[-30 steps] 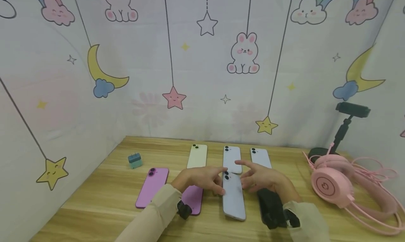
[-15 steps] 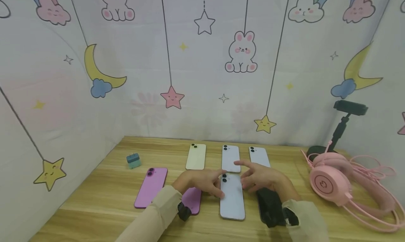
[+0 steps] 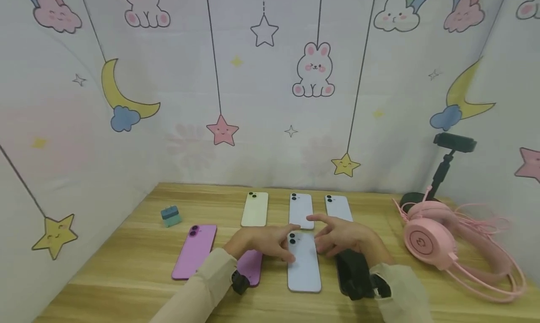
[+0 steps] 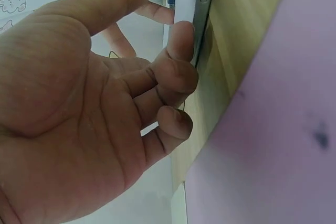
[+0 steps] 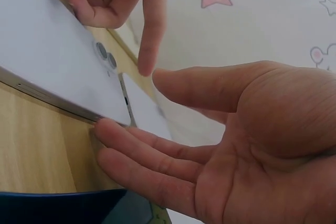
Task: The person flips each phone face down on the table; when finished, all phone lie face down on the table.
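A pale white-blue phone lies back up in the front row, between my two hands. My left hand is at its left side, thumb by the long edge and index finger reaching past the top edge. At the opposite edge is my right hand, index finger extended over the phone behind. In the right wrist view, fingertips meet the phone's corner and edge. Neither hand wraps around it. Two purple phones lie to the left, one partly under my left wrist.
Behind stand a row of phones: cream, white and another white. A dark phone lies partly under my right wrist. Pink headphones and a black stand are at right, a small teal block at left.
The middle front phone has turned slightly, its lower end swinging left, and a narrow gap shows between it and the white phone behind. The head view has shifted a little right.
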Available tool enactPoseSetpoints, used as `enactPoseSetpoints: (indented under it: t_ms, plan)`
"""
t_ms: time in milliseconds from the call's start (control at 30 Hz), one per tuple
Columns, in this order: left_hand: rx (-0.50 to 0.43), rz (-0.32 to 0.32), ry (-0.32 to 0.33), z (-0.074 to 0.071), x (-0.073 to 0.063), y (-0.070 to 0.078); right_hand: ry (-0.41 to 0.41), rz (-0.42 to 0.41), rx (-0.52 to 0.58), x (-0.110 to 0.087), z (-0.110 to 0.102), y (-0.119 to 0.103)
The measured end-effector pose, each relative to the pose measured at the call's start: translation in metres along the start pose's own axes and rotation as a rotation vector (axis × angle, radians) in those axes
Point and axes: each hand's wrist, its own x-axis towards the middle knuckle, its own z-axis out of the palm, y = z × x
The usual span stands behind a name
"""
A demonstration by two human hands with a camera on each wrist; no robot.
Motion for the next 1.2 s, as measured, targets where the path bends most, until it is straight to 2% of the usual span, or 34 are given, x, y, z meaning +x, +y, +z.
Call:
enactPoseSetpoints:
  t_ms: [267, 433, 700, 1200]
  plan:
    - [0.051, 0.012, -0.031, -0.003, 0.012, 0.013, 0.016, -0.014, -0.034, -0.004, -0.010, -0.001]
    - [0.029, 0.018, -0.072, -0.003, 0.023, 0.025, 0.028, -0.006, -0.083, -0.008, -0.016, -0.002]
    - [-0.041, -0.001, -0.106, 0.003, 0.039, 0.033, 0.077, 0.023, -0.148, -0.010, -0.026, 0.009]
    - [-0.091, 0.054, -0.185, 0.011, 0.064, 0.049, 0.114, 0.027, -0.166, -0.022, -0.043, 0.015]
